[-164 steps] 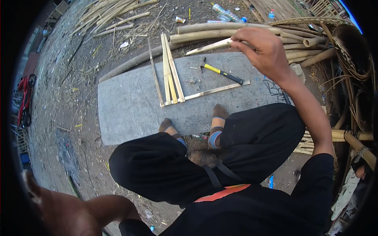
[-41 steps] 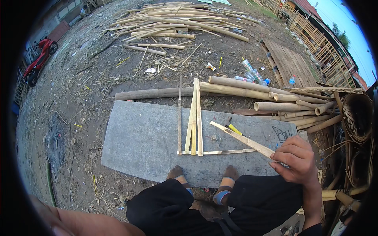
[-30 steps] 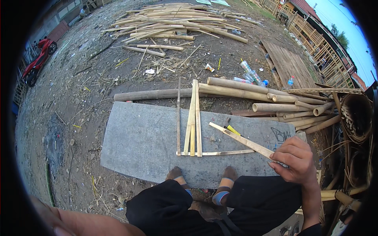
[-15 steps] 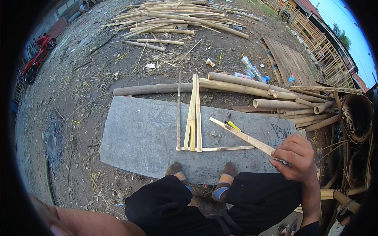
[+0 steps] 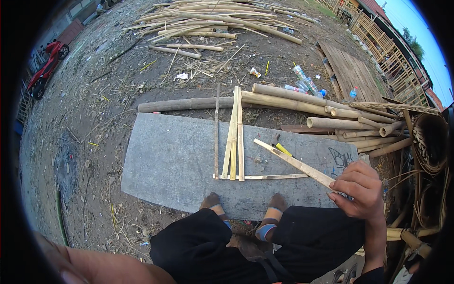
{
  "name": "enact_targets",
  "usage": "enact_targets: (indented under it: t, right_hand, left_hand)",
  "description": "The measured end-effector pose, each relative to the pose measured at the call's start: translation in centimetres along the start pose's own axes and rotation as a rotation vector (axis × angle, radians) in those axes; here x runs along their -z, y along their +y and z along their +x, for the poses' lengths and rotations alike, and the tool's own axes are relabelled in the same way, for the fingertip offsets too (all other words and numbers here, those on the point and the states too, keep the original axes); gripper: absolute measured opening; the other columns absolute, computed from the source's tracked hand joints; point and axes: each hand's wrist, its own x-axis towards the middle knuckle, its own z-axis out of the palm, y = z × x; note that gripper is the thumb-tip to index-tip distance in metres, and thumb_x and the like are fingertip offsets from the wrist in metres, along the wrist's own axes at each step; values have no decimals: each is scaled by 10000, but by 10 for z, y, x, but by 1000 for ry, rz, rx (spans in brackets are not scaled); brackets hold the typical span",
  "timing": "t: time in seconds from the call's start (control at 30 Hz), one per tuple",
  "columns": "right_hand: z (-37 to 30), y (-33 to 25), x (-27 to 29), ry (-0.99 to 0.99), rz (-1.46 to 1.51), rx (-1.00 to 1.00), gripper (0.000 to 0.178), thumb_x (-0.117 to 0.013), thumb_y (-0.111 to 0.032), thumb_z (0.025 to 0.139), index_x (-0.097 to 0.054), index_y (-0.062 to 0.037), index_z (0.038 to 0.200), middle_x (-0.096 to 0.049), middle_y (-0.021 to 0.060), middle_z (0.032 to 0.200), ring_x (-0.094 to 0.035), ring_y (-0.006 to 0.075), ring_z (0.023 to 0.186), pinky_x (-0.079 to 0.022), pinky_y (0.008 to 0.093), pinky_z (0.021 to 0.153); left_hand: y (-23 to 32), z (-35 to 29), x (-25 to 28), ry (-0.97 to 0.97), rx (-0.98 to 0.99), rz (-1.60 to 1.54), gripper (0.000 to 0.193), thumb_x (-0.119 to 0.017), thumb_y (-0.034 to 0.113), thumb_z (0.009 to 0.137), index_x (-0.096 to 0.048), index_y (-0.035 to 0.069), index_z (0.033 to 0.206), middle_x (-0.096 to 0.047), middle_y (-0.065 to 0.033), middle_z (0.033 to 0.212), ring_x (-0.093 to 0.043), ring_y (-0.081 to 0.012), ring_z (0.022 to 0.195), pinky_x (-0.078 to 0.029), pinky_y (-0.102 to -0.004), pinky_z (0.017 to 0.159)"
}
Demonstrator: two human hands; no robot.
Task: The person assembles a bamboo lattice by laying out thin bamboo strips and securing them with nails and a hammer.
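- The grey slab (image 5: 179, 161) lies flat on the dirt as a bench, giving a level face for the work.
- Round bamboo poles (image 5: 293, 97) lie stacked behind it, within reach.
- Upright slats (image 5: 235, 135) cross a thin horizontal slat (image 5: 265, 177), forming a lattice.
- The right hand (image 5: 358, 189), grip pinching one end, holds a bamboo strip (image 5: 293, 162) slanting over the slab.
- The left hand's grip: out of view.
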Motion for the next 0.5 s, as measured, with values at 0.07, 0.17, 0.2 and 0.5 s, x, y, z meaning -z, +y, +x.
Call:
enact_targets:
  t: [0.07,0.17,0.2,0.5]
  right_hand:
    - [0,0,-1,7,10,0,242,-834,-95,680,-688,-65,870,-679,34,776,-615,215,673,-445,340,582]
    - [3,0,-3,23,33,8,241,-834,-94,681,-690,-64,873,-679,36,773,-613,216,670,-450,342,587]
    - [1,0,-2,8,18,1,241,-835,-94,681,-691,-63,873,-678,37,773,-611,217,670,-452,343,590]
    - [-4,2,-4,20,16,-38,234,-833,-78,678,-692,-58,864,-679,46,777,-616,225,676,-458,346,603]
  left_hand:
    - [-1,1,0,-5,-2,4,254,-574,81,960,-590,-46,1179,-646,-196,1101,-613,-247,1013,-498,-371,842]
    - [0,6,6,-9,-14,18,254,-575,81,959,-590,-47,1178,-646,-196,1099,-614,-246,1010,-498,-369,840]
    - [-2,0,-1,0,-1,1,253,-575,80,959,-590,-47,1177,-646,-196,1098,-614,-246,1009,-498,-368,839]
    - [-2,-5,-4,0,11,-19,251,-578,78,957,-591,-47,1174,-647,-196,1092,-615,-243,1001,-498,-363,832]
